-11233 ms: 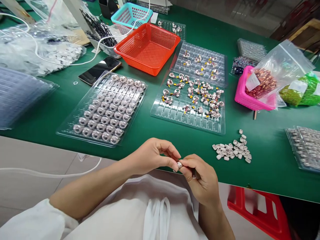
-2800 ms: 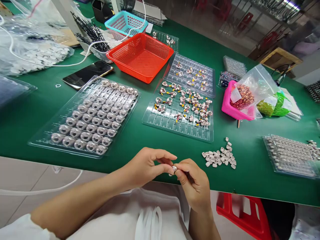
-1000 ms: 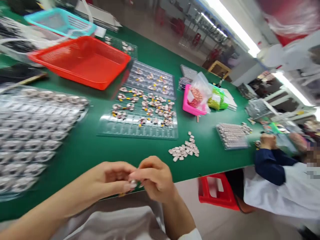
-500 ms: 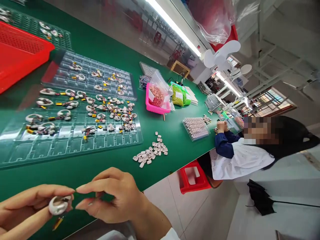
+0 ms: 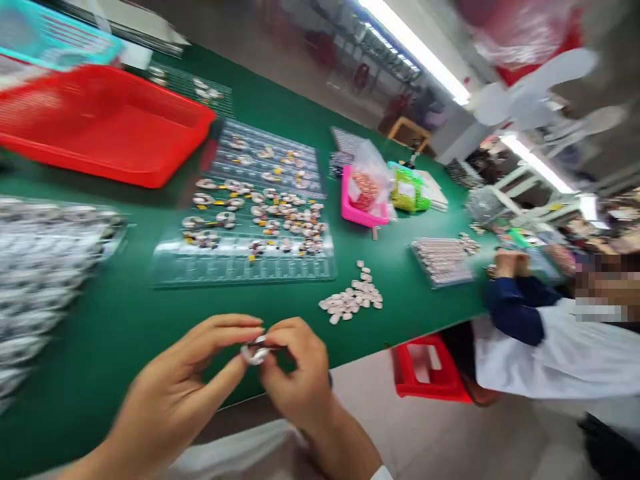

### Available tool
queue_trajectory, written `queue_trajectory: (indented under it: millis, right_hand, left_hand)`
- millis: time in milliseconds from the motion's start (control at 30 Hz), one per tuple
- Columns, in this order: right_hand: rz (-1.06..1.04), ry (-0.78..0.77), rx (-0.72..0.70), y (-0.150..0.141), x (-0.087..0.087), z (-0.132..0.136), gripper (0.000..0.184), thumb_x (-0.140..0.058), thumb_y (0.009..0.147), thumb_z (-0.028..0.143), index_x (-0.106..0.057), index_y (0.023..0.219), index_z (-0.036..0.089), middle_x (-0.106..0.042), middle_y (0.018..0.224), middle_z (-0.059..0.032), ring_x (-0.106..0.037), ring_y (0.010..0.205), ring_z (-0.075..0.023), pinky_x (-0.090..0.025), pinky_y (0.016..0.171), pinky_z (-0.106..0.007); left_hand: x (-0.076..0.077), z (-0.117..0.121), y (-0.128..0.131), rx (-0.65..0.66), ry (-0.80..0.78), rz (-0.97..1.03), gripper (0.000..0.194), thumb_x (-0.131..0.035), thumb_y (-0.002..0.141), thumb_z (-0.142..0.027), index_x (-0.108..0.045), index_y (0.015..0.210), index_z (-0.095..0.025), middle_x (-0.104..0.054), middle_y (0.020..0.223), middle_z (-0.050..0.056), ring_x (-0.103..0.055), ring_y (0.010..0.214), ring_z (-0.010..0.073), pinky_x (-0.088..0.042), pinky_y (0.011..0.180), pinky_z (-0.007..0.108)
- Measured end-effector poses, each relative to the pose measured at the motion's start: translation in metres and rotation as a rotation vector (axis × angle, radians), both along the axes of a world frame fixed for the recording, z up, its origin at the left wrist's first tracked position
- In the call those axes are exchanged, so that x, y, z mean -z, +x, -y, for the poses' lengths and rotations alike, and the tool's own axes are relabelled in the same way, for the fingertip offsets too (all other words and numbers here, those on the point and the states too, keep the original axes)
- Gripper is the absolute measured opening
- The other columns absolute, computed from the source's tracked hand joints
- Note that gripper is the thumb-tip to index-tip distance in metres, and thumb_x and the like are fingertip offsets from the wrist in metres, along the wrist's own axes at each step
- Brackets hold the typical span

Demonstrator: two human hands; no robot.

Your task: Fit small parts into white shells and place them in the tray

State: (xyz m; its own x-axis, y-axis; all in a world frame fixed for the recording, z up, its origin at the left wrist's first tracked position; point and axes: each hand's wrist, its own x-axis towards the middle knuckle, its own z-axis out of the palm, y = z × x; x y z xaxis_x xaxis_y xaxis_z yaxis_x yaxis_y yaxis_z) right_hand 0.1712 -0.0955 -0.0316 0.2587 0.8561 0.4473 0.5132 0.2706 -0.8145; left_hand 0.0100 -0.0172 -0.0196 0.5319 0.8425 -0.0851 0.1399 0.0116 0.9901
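Observation:
A small white C-shaped plastic part (image 5: 255, 353) is held up over the near edge of the green table. My left hand (image 5: 175, 383) pinches its left side between thumb and fingertips. From the right, my right hand (image 5: 300, 370) is closed, thumb and index finger gripping the part's other side, where a dark bit shows. Blur hides the finer detail. Just beyond lies a loose pile of small white caps (image 5: 350, 300). Further left, similar white parts with wires and yellow tabs (image 5: 287, 217) are spread over a clear compartment tray (image 5: 230, 275).
A red basket (image 5: 145, 147) stands at the back left, with a turquoise basket (image 5: 65, 40) behind. Filled trays (image 5: 40, 280) fill the left edge. A pink bin (image 5: 357, 212) and green bags (image 5: 410, 190) stand behind the pile. On the right, a co-worker's sleeves (image 5: 517, 307) rest near another filled tray (image 5: 443, 260).
The view has swung left, bringing more of the red basket and the left trays into sight. My right fingers, apart from the white part before, are now closed on it.

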Motion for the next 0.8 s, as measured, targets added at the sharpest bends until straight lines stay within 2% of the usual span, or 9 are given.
queue_trajectory:
  millis: [67, 133, 267, 367, 500, 600, 667, 800]
  right_hand:
    - [-0.125, -0.096, -0.067, 0.004, -0.009, 0.003, 0.011, -0.061, 0.092, 0.02, -0.07, 0.099, 0.022, -0.071, 0.091, -0.0056, -0.068, 0.082, -0.0165, -0.055, 0.072, -0.027]
    - [-0.232, -0.198, -0.119, 0.008, -0.012, 0.005, 0.014, -0.063, 0.094, 0.019, -0.073, 0.104, 0.023, -0.071, 0.094, -0.0048, -0.067, 0.082, -0.0153, -0.053, 0.07, -0.025]
    - [-0.37, -0.26, -0.146, 0.007, -0.013, 0.007, 0.012, -0.064, 0.095, 0.02, -0.073, 0.101, 0.026, -0.071, 0.094, -0.0037, -0.067, 0.083, -0.016, -0.052, 0.067, -0.025]
    - [-0.416, -0.265, -0.113, 0.001, -0.011, 0.008, 0.007, -0.067, 0.094, 0.022, -0.071, 0.098, 0.024, -0.071, 0.091, -0.0035, -0.066, 0.079, -0.0159, -0.051, 0.063, -0.024]
    - [-0.462, -0.284, -0.069, -0.002, -0.005, 0.008, 0.007, -0.069, 0.092, 0.026, -0.069, 0.097, 0.022, -0.071, 0.087, -0.0041, -0.065, 0.073, -0.0152, -0.051, 0.059, -0.024]
    - [-0.405, -0.316, -0.067, 0.0, -0.005, 0.007, 0.008, -0.067, 0.093, 0.028, -0.069, 0.097, 0.021, -0.071, 0.086, -0.0044, -0.063, 0.07, -0.0149, -0.05, 0.058, -0.025]
    - [-0.3, -0.318, -0.057, 0.002, -0.007, 0.006, 0.006, -0.064, 0.095, 0.026, -0.068, 0.096, 0.021, -0.07, 0.083, -0.0029, -0.06, 0.066, -0.0139, -0.048, 0.056, -0.025]
    - [-0.028, -0.188, -0.039, 0.005, -0.015, 0.001, 0.01, -0.061, 0.093, 0.015, -0.065, 0.095, 0.024, -0.068, 0.088, -0.0027, -0.061, 0.074, -0.0156, -0.046, 0.06, -0.027]
  left_hand:
    - [-0.012, 0.003, 0.007, -0.042, 0.095, 0.047, 0.012, -0.071, 0.083, -0.024, -0.079, 0.091, -0.026, -0.078, 0.11, 0.006, -0.071, 0.104, 0.0264, -0.055, 0.096, 0.034]
    - [-0.018, 0.003, 0.01, -0.036, 0.103, 0.07, 0.014, -0.067, 0.086, -0.022, -0.078, 0.095, -0.022, -0.079, 0.106, 0.008, -0.072, 0.102, 0.0248, -0.056, 0.094, 0.034]
    - [-0.021, 0.002, 0.008, -0.017, -0.017, 0.083, 0.017, -0.065, 0.088, -0.023, -0.077, 0.097, -0.017, -0.08, 0.092, 0.008, -0.074, 0.086, 0.0209, -0.059, 0.082, 0.03]
    - [-0.019, 0.003, 0.008, -0.06, -0.129, 0.115, 0.019, -0.068, 0.084, -0.023, -0.077, 0.099, -0.016, -0.08, 0.093, 0.008, -0.075, 0.086, 0.0211, -0.06, 0.083, 0.03]
    - [-0.015, 0.001, 0.01, -0.044, -0.235, 0.147, 0.02, -0.072, 0.081, -0.024, -0.077, 0.098, -0.016, -0.079, 0.091, 0.008, -0.074, 0.084, 0.0208, -0.06, 0.081, 0.03]
    - [-0.015, 0.0, 0.01, -0.031, -0.298, 0.167, 0.018, -0.074, 0.081, -0.028, -0.076, 0.093, -0.016, -0.078, 0.087, 0.007, -0.074, 0.082, 0.0207, -0.06, 0.079, 0.03]
    - [-0.017, 0.0, 0.01, -0.032, -0.287, 0.162, 0.018, -0.073, 0.082, -0.029, -0.076, 0.094, -0.016, -0.078, 0.088, 0.007, -0.074, 0.083, 0.0209, -0.06, 0.08, 0.03]
    - [-0.021, 0.002, 0.009, -0.02, -0.099, 0.079, 0.017, -0.067, 0.085, -0.024, -0.076, 0.097, -0.016, -0.079, 0.091, 0.008, -0.074, 0.083, 0.0194, -0.06, 0.079, 0.028]
